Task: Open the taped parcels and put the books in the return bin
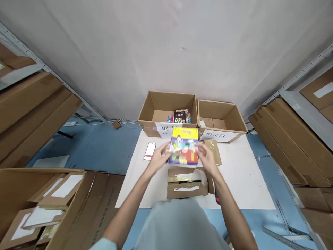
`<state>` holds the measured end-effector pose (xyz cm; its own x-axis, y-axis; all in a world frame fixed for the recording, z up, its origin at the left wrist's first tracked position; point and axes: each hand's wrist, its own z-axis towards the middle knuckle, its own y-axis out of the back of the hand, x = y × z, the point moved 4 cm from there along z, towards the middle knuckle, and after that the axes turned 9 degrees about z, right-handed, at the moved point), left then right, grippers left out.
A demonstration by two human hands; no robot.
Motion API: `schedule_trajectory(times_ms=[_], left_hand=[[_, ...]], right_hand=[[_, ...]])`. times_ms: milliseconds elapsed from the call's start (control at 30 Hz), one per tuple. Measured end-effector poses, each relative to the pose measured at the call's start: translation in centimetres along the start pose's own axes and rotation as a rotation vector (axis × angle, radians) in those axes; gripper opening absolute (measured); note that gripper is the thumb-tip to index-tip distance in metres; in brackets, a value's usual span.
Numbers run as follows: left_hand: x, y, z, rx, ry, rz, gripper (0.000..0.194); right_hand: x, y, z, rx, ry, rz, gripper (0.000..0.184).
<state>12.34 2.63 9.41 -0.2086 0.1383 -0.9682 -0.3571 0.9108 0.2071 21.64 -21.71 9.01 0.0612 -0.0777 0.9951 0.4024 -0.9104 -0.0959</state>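
Between my two hands is a colourful book [184, 146] with a yellow top and cartoon figures, slightly blurred. My left hand [160, 156] grips its left edge, and my right hand [206, 157] has its right edge. Below the book, a small opened cardboard box [187, 187] with torn tape lies on the white table [234, 180]. One taped cardboard flap [213, 151] sticks out behind my right hand. To the left of my left hand lies a phone [150, 151] with a lit white screen.
Behind the book stand two open cartons with paper labels: the left carton [145, 128] holds several books [179, 116], the right carton [240, 129] a small pale item. A large carton of parcels [88, 194] is at lower left. Loaded shelves flank both sides.
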Motion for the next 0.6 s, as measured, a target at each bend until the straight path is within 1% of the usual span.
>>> schedule_trajectory(times_ms=[33, 67, 100, 133, 167, 200, 233, 267, 300, 333, 367, 400, 433, 467, 500, 533, 567, 600], left_hand=[[-2.0, 0.5, 2.7, 0.008, -0.042, 0.037, 0.067], [-4.1, 1.2, 5.3, -0.032, -0.087, 0.091, 0.067], [-6.3, 2.0, 7.6, -0.096, -0.136, 0.132, 0.067], [-8.2, 2.7, 9.5, -0.149, -0.190, 0.149, 0.067], [-9.7, 3.4, 10.7, -0.181, -0.242, 0.149, 0.067], [-10.5, 3.8, 11.4, -0.183, -0.289, 0.132, 0.065], [-10.7, 4.3, 11.3, -0.185, -0.327, 0.116, 0.063], [-10.1, 4.6, 10.7, -0.183, -0.348, 0.102, 0.062], [-8.8, 4.8, 9.6, -0.182, -0.347, 0.098, 0.060], [-6.7, 5.0, 8.2, -0.184, -0.316, 0.095, 0.060], [-4.0, 5.0, 6.5, -0.169, -0.243, 0.097, 0.060], [-0.8, 4.8, 4.6, -0.142, -0.129, 0.094, 0.062], [2.6, 4.6, 2.5, -0.122, 0.015, 0.081, 0.064], [6.0, 4.2, 0.3, -0.104, 0.164, 0.061, 0.065], [9.2, 3.7, -1.9, -0.096, 0.308, 0.042, 0.066], [12.0, 3.0, -4.1, -0.058, 0.419, 0.023, 0.067], [14.2, 2.3, -6.1, -0.015, 0.505, 0.011, 0.068], [16.0, 1.6, -7.9, 0.024, 0.565, -0.001, 0.067]], right_hand=[[2.2, 0.0, 3.2, -0.032, 0.109, -0.043, 0.056], [4.3, 0.1, 6.3, -0.083, 0.204, -0.072, 0.056], [6.0, 0.3, 9.1, -0.125, 0.265, -0.084, 0.058], [7.2, 0.5, 11.5, -0.147, 0.283, -0.095, 0.060], [7.8, 0.9, 13.2, -0.172, 0.278, -0.106, 0.063], [7.9, 1.6, 14.1, -0.186, 0.274, -0.126, 0.065], [7.6, 2.4, 14.2, -0.196, 0.276, -0.151, 0.066], [6.8, 3.4, 13.5, -0.206, 0.277, -0.180, 0.065], [5.5, 4.7, 12.0, -0.216, 0.277, -0.210, 0.064], [3.8, 6.1, 10.0, -0.243, 0.259, -0.236, 0.063], [1.7, 7.6, 7.4, -0.281, 0.215, -0.253, 0.064], [-0.5, 9.1, 4.6, -0.329, 0.147, -0.258, 0.067], [-3.0, 10.6, 1.6, -0.380, 0.050, -0.248, 0.072], [-5.3, 11.9, -1.4, -0.431, -0.051, -0.228, 0.077], [-7.6, 12.8, -4.3, -0.455, -0.150, -0.197, 0.080], [-9.4, 13.4, -7.0, -0.479, -0.228, -0.161, 0.082], [-11.0, 13.8, -9.4, -0.496, -0.295, -0.128, 0.082], [-12.2, 13.8, -11.4, -0.500, -0.352, -0.105, 0.083]])
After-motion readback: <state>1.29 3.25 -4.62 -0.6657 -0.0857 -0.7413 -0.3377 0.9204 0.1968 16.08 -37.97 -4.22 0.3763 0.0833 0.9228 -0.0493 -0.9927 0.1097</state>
